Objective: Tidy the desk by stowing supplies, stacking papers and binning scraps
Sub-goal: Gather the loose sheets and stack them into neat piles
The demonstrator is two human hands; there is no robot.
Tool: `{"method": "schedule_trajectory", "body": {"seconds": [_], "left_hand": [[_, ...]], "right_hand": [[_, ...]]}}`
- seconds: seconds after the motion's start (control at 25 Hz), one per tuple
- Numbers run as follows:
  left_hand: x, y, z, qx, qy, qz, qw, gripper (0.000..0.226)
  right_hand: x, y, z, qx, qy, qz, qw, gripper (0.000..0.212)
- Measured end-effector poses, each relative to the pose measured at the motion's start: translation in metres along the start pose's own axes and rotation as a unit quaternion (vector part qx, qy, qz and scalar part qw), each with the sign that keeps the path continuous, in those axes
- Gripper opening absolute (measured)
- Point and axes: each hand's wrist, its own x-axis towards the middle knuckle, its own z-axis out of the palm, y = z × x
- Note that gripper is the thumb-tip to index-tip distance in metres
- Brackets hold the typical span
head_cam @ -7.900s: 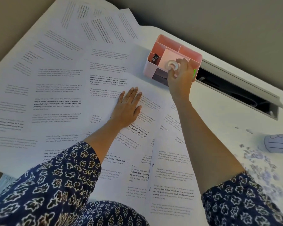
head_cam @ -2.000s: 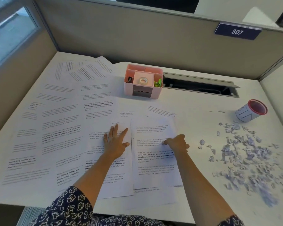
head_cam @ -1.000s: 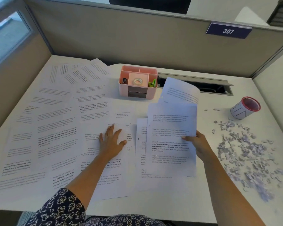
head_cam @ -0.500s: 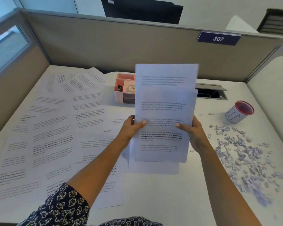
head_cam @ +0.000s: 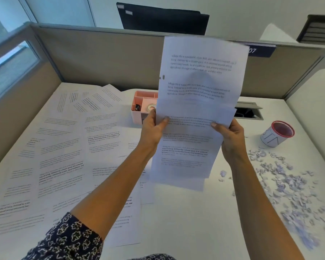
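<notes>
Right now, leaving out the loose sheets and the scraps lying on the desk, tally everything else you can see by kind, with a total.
Bundle of sheets, held up by left hand and right hand: 1
Pink organiser: 1
Tape roll in the organiser: 1
Small black item in the organiser: 1
Red-rimmed cup: 1
Total: 5

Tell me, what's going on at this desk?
A person is tidying up. The left hand and the right hand grip a sheaf of printed sheets upright above the desk. More loose sheets cover the desk's left side, and paper scraps lie scattered on the right near a red-rimmed cup.
</notes>
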Motion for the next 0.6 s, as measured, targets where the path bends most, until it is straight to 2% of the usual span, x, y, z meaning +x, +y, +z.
{"method": "schedule_trajectory", "body": {"seconds": [0.16,0.28,0.44,0.6], "left_hand": [[0.000,0.026,0.005,-0.029,-0.011,0.067,0.997,0.031],[-0.005,0.019,0.003,-0.031,-0.048,0.096,0.994,0.034],[-0.011,-0.023,-0.002,0.001,-0.055,0.025,0.998,0.047],[-0.006,-0.049,-0.005,0.096,-0.036,-0.020,0.995,0.048]], "right_hand": [[0.006,-0.023,-0.001,0.032,-0.024,-0.057,0.998,0.030],[0.005,-0.017,-0.010,0.010,-0.038,-0.055,0.998,0.032],[-0.001,0.014,-0.015,0.000,-0.037,-0.008,0.999,0.046],[-0.004,0.040,-0.019,-0.026,-0.009,0.036,0.999,0.055]]}}
